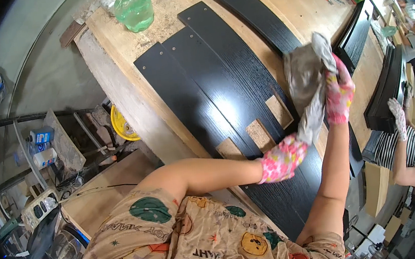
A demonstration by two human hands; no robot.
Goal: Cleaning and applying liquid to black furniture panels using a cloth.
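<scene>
A crumpled grey cloth is stretched between my two gloved hands, above the black boards. My right hand, in a pink patterned glove, grips its upper end. Lower down, my left hand, in a matching glove, is closed on the cloth's bottom end. Beneath lie several black wood-grain boards side by side, with small holes near their far ends and rectangular cut-outs showing bare wood. Another curved black board lies just beyond them, partly hidden by the cloth.
A bottle of green liquid stands at the worktable's far left. More black boards are stacked to the right. A co-worker in a striped top handles further black pieces there. A yellow reel sits below the left edge.
</scene>
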